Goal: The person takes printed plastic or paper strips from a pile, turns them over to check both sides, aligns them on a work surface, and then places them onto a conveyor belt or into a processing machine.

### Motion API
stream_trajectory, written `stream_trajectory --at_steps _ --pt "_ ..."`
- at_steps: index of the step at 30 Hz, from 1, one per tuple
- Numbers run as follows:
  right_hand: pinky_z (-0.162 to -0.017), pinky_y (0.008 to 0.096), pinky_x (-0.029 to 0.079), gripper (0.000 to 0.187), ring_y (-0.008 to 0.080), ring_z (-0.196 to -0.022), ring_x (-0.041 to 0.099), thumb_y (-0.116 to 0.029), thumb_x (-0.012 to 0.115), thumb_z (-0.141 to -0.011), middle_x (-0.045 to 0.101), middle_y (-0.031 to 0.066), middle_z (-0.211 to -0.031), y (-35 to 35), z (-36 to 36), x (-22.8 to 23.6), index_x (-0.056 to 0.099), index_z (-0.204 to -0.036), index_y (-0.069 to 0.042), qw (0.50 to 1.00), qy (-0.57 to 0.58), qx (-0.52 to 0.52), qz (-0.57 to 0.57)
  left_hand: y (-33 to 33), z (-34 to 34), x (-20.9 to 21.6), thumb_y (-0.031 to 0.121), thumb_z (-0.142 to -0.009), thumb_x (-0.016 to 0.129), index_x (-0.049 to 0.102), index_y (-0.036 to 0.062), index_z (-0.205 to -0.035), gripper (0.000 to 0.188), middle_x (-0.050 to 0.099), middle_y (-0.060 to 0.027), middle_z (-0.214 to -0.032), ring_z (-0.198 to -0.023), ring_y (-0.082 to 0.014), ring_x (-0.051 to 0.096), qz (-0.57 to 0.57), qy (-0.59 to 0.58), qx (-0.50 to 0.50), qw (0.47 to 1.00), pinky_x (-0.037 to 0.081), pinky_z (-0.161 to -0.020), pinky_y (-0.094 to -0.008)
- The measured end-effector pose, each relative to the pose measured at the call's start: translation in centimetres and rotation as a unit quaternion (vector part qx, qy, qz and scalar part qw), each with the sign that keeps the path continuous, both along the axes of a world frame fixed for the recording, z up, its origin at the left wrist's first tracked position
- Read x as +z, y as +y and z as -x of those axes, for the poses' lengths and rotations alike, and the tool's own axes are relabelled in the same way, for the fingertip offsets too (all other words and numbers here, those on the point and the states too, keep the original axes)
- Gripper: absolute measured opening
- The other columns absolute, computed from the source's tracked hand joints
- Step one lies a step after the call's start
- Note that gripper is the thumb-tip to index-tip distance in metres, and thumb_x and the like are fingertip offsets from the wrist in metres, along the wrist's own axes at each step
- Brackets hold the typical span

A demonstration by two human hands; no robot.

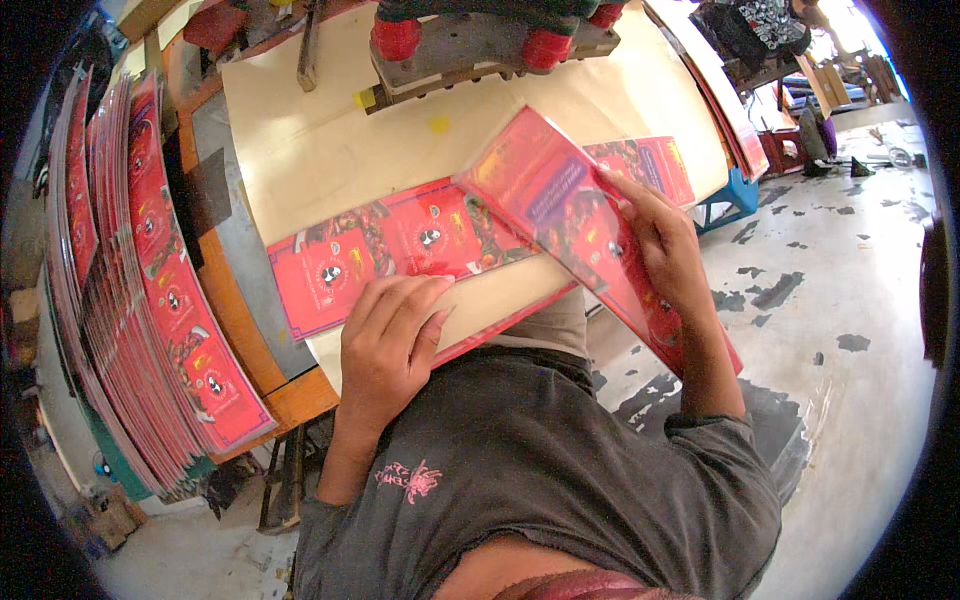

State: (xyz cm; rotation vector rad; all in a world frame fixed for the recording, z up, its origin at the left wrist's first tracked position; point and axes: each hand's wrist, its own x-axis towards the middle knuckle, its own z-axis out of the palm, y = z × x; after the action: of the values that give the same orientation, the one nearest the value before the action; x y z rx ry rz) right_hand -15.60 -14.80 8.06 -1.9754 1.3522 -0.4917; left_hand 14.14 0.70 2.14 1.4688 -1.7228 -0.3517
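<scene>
My right hand is closed on the edge of a long red printed strip. It is tilted up from the table, slants from the far middle down toward my right forearm, and has a purple panel and food pictures. Beneath and behind it, another red printed strip lies flat on a cream board. At the near edge of that flat strip rests my left hand, fingers loosely bent, thumb apart, with nothing visibly gripped. The raised strip covers the middle of the flat one.
Several matching red strips stand stacked at the left beside the orange wooden table edge. Beyond the board sits a grey metal press part with red knobs. A blue stool is at the right, on a worn, patchy floor.
</scene>
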Motion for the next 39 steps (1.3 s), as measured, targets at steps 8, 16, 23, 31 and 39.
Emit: stream_trajectory --at_steps 8,16,23,31,39 --pt "-0.116 0.0390 0.045 0.044 0.0292 -0.138 0.062 -0.014 0.061 -0.108 0.066 0.0201 -0.147 -1.7 -1.1 -1.4 0.060 -0.151 -0.004 0.994 0.048 -0.004 0.099 -0.3 -0.1 -0.1 0.006 -0.089 0.076 0.072 0.0055 -0.129 0.040 0.072 -0.0127 -0.117 -0.107 -0.0345 0.067 -0.002 -0.023 -0.023 0.999 0.054 -0.094 -0.0461" --pt "-0.117 0.0415 0.044 0.064 0.0323 -0.139 0.060 -0.041 0.073 -0.102 0.065 0.0226 -0.147 -3.9 -1.1 -3.7 0.057 -0.153 -0.006 0.982 0.126 0.048 0.132 0.1 -0.2 -0.6 0.008 -0.091 0.075 0.074 0.0041 -0.124 0.033 0.071 -0.0130 -0.123 -0.112 -0.0349 0.065 -0.020 -0.047 -0.037 0.998 0.053 -0.098 -0.0470" --pt "-0.112 0.0442 0.048 0.068 0.0382 -0.132 0.063 -0.046 0.071 -0.102 0.067 0.0255 -0.141 -4.8 -2.6 -3.6 0.056 -0.155 -0.007 0.973 0.173 0.057 0.141 0.0 -0.2 -0.6 0.008 -0.090 0.076 0.074 0.0038 -0.121 0.031 0.071 -0.0127 -0.122 -0.113 -0.0347 0.066 0.002 -0.050 -0.029 0.998 0.053 -0.097 -0.0470" --pt "-0.099 0.0399 0.052 0.067 0.0332 -0.113 0.069 -0.046 0.070 -0.103 0.069 0.0249 -0.137 -5.0 -3.1 -3.2 0.056 -0.156 -0.009 0.973 0.169 0.072 0.139 0.2 -0.4 -0.7 0.010 -0.089 0.076 0.074 0.0044 -0.119 0.030 0.071 -0.0118 -0.121 -0.111 -0.0341 0.066 -0.001 -0.016 -0.021 1.000 0.055 -0.096 -0.0465" --pt "-0.092 0.0485 0.054 0.070 0.0415 -0.099 0.070 -0.050 0.071 -0.101 0.070 0.0322 -0.108 -4.8 -4.2 -3.5 0.059 -0.151 -0.003 0.977 0.133 0.058 0.154 0.4 -0.5 -0.7 0.011 -0.090 0.075 0.072 0.0050 -0.121 0.031 0.070 -0.0113 -0.121 -0.111 -0.0332 0.065 -0.002 -0.018 -0.029 0.999 0.055 -0.095 -0.0454"
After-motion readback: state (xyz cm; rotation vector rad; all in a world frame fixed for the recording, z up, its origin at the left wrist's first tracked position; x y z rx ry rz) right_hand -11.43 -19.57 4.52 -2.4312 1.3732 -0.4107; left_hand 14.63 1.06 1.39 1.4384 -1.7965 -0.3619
